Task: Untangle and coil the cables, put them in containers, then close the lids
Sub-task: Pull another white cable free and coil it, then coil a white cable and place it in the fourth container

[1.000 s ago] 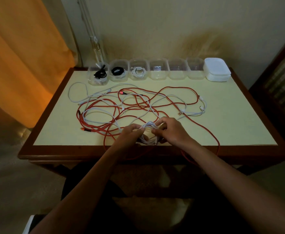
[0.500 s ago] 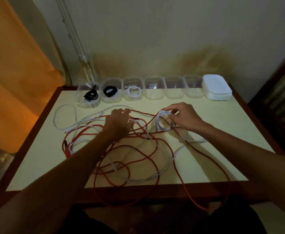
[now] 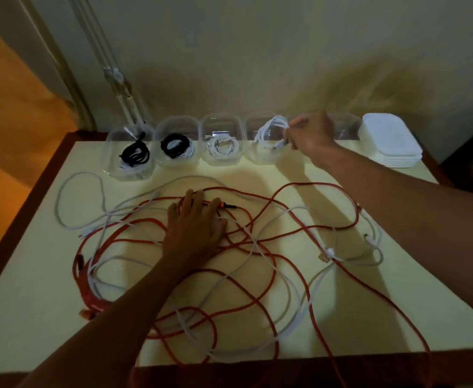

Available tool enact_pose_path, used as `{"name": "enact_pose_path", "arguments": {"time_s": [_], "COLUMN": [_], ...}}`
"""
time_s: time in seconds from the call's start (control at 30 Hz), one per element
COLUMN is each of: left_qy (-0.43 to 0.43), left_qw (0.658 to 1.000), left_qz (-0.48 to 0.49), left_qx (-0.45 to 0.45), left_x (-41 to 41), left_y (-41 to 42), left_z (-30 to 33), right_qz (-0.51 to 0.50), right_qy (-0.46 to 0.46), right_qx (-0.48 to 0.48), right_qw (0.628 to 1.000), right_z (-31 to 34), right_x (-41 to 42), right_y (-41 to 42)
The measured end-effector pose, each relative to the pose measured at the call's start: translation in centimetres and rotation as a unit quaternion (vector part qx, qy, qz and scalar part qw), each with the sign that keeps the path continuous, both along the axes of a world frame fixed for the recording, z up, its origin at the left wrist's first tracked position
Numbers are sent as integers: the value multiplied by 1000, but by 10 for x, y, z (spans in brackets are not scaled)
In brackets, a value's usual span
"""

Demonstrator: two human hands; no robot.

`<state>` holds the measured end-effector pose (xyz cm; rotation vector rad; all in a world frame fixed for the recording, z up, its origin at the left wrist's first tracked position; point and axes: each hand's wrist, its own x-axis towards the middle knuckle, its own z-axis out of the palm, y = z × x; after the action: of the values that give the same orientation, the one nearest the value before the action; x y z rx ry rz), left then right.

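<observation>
— Where's the coil?

— My right hand (image 3: 312, 137) pinches the coiled white cable (image 3: 271, 133) over the fourth container (image 3: 260, 156) in the row by the wall.

— And your other hand?

— My left hand (image 3: 193, 228) lies flat, fingers spread, on the tangle of red cables (image 3: 260, 200) and white cables (image 3: 291, 281) in the middle of the table (image 3: 34, 317).

— The neighbouring boxes?

— Two containers (image 3: 130, 172) on the left hold black coils; the third container (image 3: 222, 161) holds a white one. The stack of white lids (image 3: 390, 141) sits at the row's right end.

— Any brand or writing?

— None I can read.
</observation>
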<state>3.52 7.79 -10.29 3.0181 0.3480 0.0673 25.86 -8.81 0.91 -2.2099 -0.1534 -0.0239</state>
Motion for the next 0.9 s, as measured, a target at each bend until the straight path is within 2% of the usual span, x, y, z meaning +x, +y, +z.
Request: {"name": "enact_pose_path", "arguments": {"time_s": [0.1, 0.2, 0.27, 0.37, 0.53, 0.67, 0.77, 0.9], "left_qy": [-11, -20, -20, -17, -20, -49, -39, -46], "left_qw": [1000, 1000, 999, 999, 999, 998, 999, 998], "left_qz": [5, 9, 13, 10, 21, 33, 20, -49], "left_qx": [-4, -17, -23, -31, -26, -4, -21, -17], "left_x": [0, 0, 0, -1, -3, -7, -7, -1], "left_y": [1, 3, 4, 3, 5, 1, 2, -3], "left_z": [-2, -2, -1, 0, -1, 0, 5, 27], "right_qz": [-48, -47, -25, 14, 175, 337, 408, 325], "right_qy": [46, 42, 0, -87, -125, -115, -115, -11], "right_qx": [46, -17, -79, -62, -33, -55, -98, -81], "right_qw": [997, 998, 997, 994, 976, 933, 900, 942], "right_z": [-16, -35, -39, -38, -54, -68, -82, -79], "right_x": [26, 42, 38, 8, -82, -144, -167, -182], "right_y": [22, 36, 38, 35, 7, -21, -35, -43]}}
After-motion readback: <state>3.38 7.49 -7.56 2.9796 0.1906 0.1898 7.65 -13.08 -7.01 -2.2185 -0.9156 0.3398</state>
